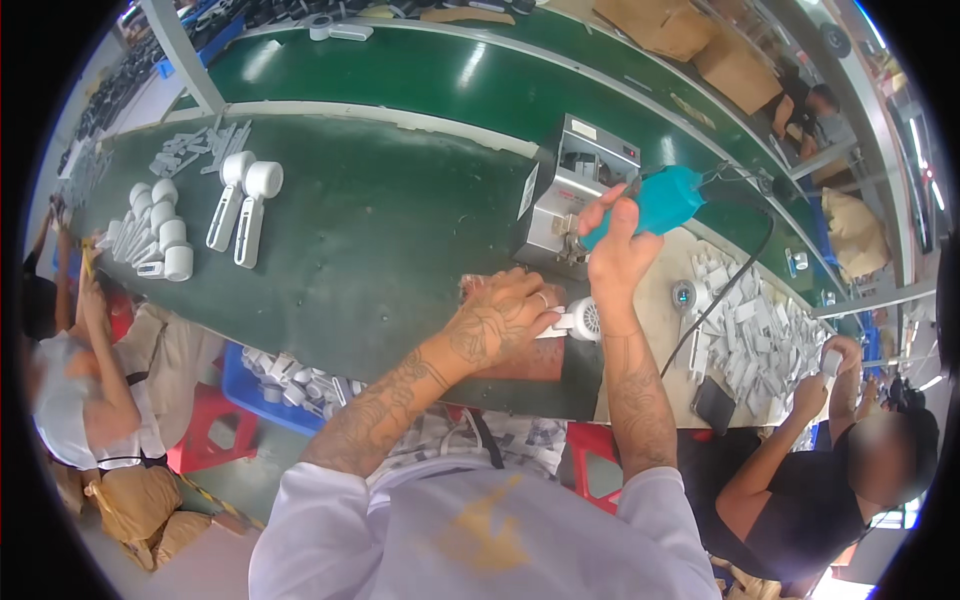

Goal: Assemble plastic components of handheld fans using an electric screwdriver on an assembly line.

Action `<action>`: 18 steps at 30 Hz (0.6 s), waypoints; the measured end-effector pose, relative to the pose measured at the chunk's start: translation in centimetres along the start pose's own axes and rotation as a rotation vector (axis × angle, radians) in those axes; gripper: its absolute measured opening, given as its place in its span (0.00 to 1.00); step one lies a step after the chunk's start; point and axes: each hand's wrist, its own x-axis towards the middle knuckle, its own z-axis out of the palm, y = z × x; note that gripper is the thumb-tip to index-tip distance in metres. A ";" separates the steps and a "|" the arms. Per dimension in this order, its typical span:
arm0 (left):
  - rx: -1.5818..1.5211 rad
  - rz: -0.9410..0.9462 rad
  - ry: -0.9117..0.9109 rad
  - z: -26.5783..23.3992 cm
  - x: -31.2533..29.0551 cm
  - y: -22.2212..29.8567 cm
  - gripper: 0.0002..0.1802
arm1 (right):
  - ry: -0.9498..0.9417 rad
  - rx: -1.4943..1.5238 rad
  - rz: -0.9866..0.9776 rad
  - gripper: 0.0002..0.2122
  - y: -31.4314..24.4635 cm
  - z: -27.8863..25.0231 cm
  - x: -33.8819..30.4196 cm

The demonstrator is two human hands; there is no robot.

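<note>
My left hand (pixel 500 315) has its fingers closed on a small white handheld fan (pixel 583 320) with a round slotted head, low over a reddish mat (pixel 520 368) on the green worktable. The fan's handle is mostly hidden under my fingers. Up and to the right, my right hand (pixel 622 250) grips a teal electric screwdriver (pixel 658 205) with a cable trailing from its back end. The screwdriver's tip points left, at the front of a grey metal screw feeder (pixel 548 205). Whether the tip touches the feeder or carries a screw, I cannot tell.
Finished-looking white fans (pixel 248 215) and more parts lie on the left. Loose white pieces (pixel 745 335) are heaped at right, beside a black phone-like object (pixel 713 404). A blue bin (pixel 245 385) sits below the table edge. Co-workers sit on both sides; a conveyor (pixel 400 75) runs behind.
</note>
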 end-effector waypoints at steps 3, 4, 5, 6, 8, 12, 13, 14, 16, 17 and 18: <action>-0.003 -0.014 0.011 -0.1 -0.1 0.2 0.09 | 0.012 0.040 0.025 0.19 0.2 -0.2 -0.1; -0.005 -0.022 0.005 -0.1 -0.1 0.2 0.09 | 0.001 -0.006 0.033 0.19 0.0 0.0 -0.1; -0.013 -0.016 -0.003 -0.1 0.0 0.1 0.09 | -0.010 -0.051 0.041 0.19 -0.3 0.1 -0.1; -0.049 -0.051 -0.036 -0.2 0.1 -0.1 0.09 | -0.038 -0.084 0.073 0.20 -1.0 0.0 -0.2; -0.076 -0.106 -0.059 -0.2 -0.1 -0.3 0.09 | -0.009 -0.068 0.110 0.21 -2.3 0.0 -1.2; -0.047 -0.042 -0.014 0.3 -0.2 -0.4 0.10 | 0.029 0.069 0.147 0.21 -3.9 -1.2 -3.4; -0.050 -0.025 -0.008 0.2 -0.1 -0.3 0.10 | 0.001 0.071 0.140 0.21 -4.3 -1.4 -3.8; -0.052 -0.027 -0.012 0.1 -0.1 -0.3 0.10 | -0.012 0.094 0.158 0.22 -4.2 -1.5 -4.2; -0.049 -0.067 -0.112 -0.3 -0.1 -0.4 0.16 | -0.023 0.097 0.164 0.22 -4.2 -1.4 -4.7; -0.049 -0.068 -0.114 -0.3 -0.1 -0.3 0.16 | -0.038 0.100 0.166 0.22 -4.2 -1.5 -4.8; -0.055 -0.070 -0.115 -0.3 -0.2 -0.3 0.16 | -0.036 0.100 0.168 0.22 -4.1 -1.5 -4.9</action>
